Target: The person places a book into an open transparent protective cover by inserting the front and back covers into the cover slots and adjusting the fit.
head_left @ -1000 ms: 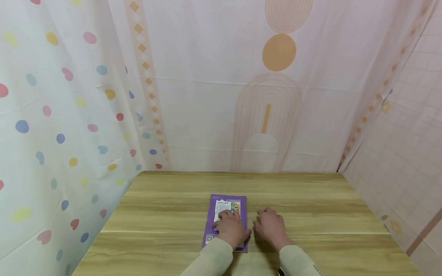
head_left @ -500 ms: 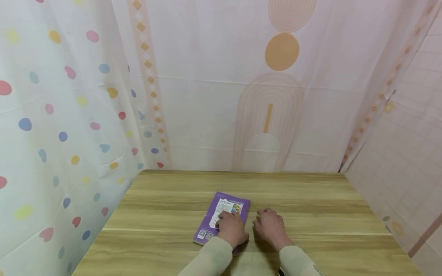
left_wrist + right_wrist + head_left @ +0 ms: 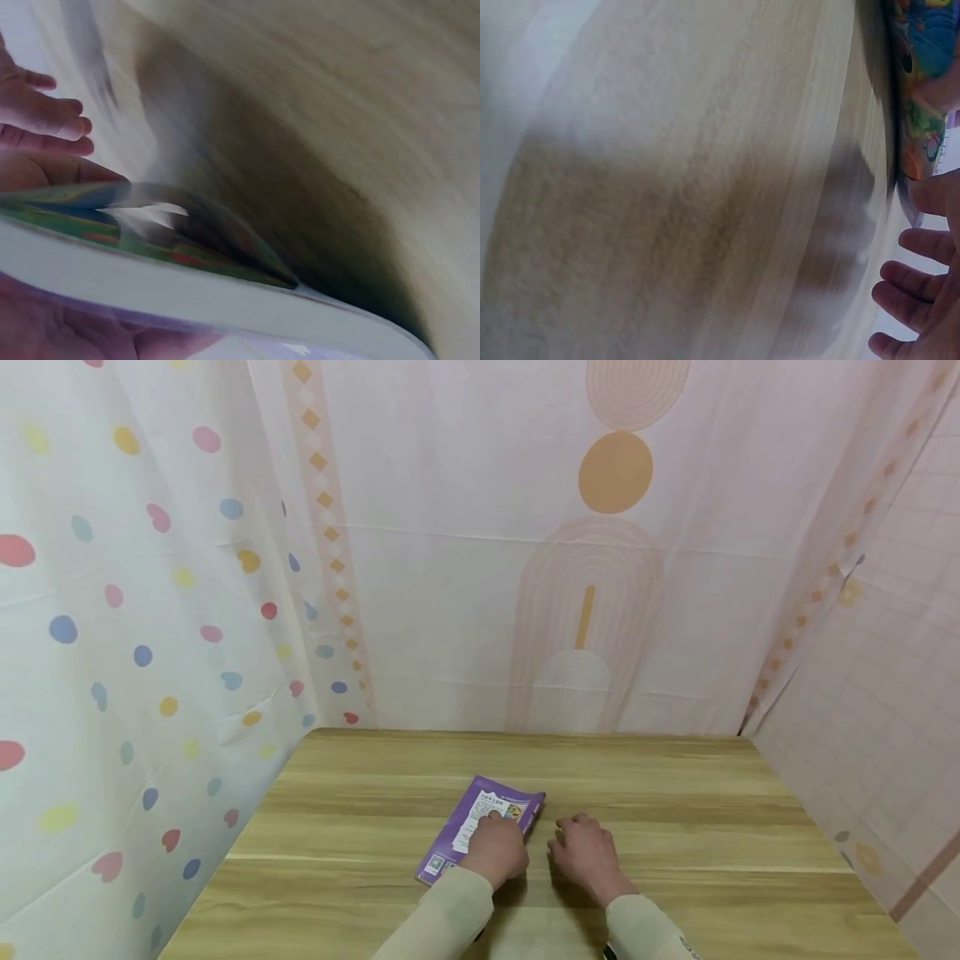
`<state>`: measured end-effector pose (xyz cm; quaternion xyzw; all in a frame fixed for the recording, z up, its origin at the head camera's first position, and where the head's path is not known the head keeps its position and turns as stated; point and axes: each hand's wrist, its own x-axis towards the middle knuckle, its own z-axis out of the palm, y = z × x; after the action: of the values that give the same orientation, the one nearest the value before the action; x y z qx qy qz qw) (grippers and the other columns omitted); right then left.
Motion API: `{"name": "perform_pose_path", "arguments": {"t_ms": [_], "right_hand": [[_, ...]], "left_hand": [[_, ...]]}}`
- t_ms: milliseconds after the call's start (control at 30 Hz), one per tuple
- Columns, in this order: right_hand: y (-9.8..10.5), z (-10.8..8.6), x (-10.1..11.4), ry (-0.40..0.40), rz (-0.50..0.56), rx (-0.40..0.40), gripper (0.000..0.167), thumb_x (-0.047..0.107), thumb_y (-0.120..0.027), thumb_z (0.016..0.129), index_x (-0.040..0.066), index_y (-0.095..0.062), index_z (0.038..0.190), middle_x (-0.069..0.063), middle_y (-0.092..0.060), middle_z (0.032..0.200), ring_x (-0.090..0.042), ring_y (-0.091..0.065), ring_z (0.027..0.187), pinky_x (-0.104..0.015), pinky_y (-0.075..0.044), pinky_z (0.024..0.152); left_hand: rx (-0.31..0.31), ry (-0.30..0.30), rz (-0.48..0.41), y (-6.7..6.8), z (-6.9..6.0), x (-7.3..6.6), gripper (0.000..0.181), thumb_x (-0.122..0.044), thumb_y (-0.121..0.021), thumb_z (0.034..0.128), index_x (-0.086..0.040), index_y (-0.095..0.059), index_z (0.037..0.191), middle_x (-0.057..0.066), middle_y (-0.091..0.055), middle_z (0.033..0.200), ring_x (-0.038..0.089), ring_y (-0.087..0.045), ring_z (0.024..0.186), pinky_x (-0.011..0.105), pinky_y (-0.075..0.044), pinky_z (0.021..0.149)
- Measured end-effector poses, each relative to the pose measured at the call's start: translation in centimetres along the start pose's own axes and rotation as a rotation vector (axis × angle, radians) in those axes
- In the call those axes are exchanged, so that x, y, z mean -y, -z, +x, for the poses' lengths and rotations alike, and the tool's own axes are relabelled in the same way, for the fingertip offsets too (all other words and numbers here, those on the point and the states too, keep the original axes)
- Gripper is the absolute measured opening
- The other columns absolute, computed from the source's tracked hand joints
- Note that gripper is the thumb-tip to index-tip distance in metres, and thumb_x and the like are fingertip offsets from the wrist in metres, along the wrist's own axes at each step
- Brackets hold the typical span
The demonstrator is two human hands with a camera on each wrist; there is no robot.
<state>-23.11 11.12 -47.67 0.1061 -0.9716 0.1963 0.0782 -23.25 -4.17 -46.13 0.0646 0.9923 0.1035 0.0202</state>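
Note:
A purple book (image 3: 480, 802) with a white text panel and a small picture lies slanted on the table, its right edge lifted. My left hand (image 3: 497, 850) grips that edge. In the left wrist view, the left thumb (image 3: 67, 169) presses the colourful underside cover and the palm side (image 3: 67, 330) lies along the purple face, with white page edges between. My right hand (image 3: 588, 856) rests just right of the book, its fingers relaxed and holding nothing. The right wrist view shows the colourful cover (image 3: 922, 45) tilted up beyond the right fingers (image 3: 911, 281).
The wood-grain table (image 3: 675, 810) carries the book and both hands. A pale curtain (image 3: 450, 610) hangs along the table's back edge. A dotted curtain (image 3: 150, 693) stands at the left, and a checked one (image 3: 885, 710) at the right.
The book has turned clockwise and its right edge has risen. My left hand went from lying spread on the cover to gripping that edge. The right hand has stayed in place.

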Motion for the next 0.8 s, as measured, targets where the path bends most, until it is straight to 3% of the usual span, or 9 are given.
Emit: {"name": "perform_pose_path", "arguments": {"t_ms": [167,300,533,667,800], "right_hand": [[-0.3,0.0,0.1,0.018,0.012,0.003,0.037,0.021,-0.07,0.087,-0.002,-0.068,0.116,-0.023,-0.063,0.114,-0.04,-0.059,0.105,-0.058,-0.047,0.086],[-0.5,0.0,0.2,0.031,0.034,-0.003,0.035,0.02,-0.069,0.088,-0.002,-0.069,0.115,-0.023,-0.063,0.114,-0.041,-0.059,0.105,-0.059,-0.047,0.086],[-0.5,0.1,0.4,0.092,0.079,-0.019,0.029,0.015,-0.067,0.091,-0.002,-0.069,0.114,-0.023,-0.064,0.114,-0.042,-0.06,0.105,-0.058,-0.049,0.085],[-0.5,0.2,0.6,0.155,0.124,-0.024,0.028,0.011,-0.064,0.093,-0.005,-0.067,0.116,-0.024,-0.064,0.115,-0.043,-0.061,0.106,-0.057,-0.049,0.089],[-0.8,0.4,0.6,0.227,0.215,-0.016,0.032,0.009,-0.06,0.097,-0.006,-0.063,0.124,-0.024,-0.064,0.117,-0.041,-0.06,0.11,-0.054,-0.048,0.094]], "left_hand": [[0.0,-0.022,-0.03,0.8,-0.2,0.0,0.023,-0.013,-0.072,0.0788,0.008,-0.069,0.089,0.02,-0.06,0.089,0.033,-0.062,0.083,0.046,-0.055,0.078],[-0.017,-0.044,-0.046,1.4,-0.3,0.1,0.013,-0.011,-0.069,0.0819,0.001,-0.067,0.079,0.013,-0.063,0.079,0.026,-0.062,0.071,0.041,-0.055,0.067],[-0.153,-0.126,-0.033,1.8,0.0,0.1,0.013,-0.012,-0.062,0.0837,-0.004,-0.063,0.073,0.009,-0.063,0.069,0.026,-0.062,0.061,0.042,-0.053,0.055],[-0.204,-0.167,-0.098,2.3,0.1,-0.1,0.007,-0.009,-0.061,0.0839,-0.004,-0.062,0.08,0.01,-0.064,0.072,0.026,-0.063,0.063,0.041,-0.052,0.056],[-0.206,-0.193,-0.249,3.2,0.0,-0.5,0.007,-0.004,-0.058,0.0854,-0.001,-0.061,0.091,0.011,-0.065,0.077,0.023,-0.059,0.063,0.038,-0.05,0.057]]}}
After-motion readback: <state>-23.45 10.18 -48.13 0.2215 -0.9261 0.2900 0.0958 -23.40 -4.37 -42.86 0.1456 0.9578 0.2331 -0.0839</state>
